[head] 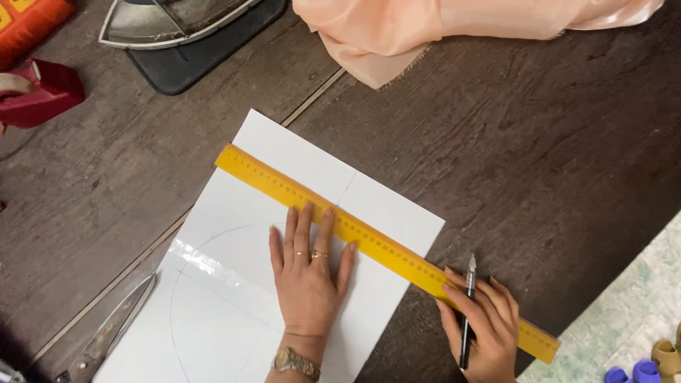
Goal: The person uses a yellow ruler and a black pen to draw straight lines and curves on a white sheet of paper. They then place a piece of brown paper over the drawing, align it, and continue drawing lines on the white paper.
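A white sheet of paper (241, 298) lies on the dark wood-grain table (539, 163), set at an angle, with a faint pencilled arc and straight lines on it and a strip of clear tape (202, 261) across its left part. A yellow ruler (369, 237) runs diagonally over the sheet from upper left to lower right, its lower end past the paper's edge. The left hand (308, 273) lies flat on the paper, fingers spread and open, fingertips touching the ruler's near edge; it wears rings and a wristwatch (296, 363). The right hand (482, 326) is closed around a black pen (467, 319), tip pointing up just beside the ruler's lower stretch, and rests over the ruler there. Scissors (117, 319) lie at the sheet's left edge, partly under it. At the top, peach fabric (454, 28) is bunched on the table. An iron (167, 21) rests on a dark mat (206, 57) at upper left. A red tape dispenser (39, 92) sits at the left edge, below an orange package (28, 21) in the corner.
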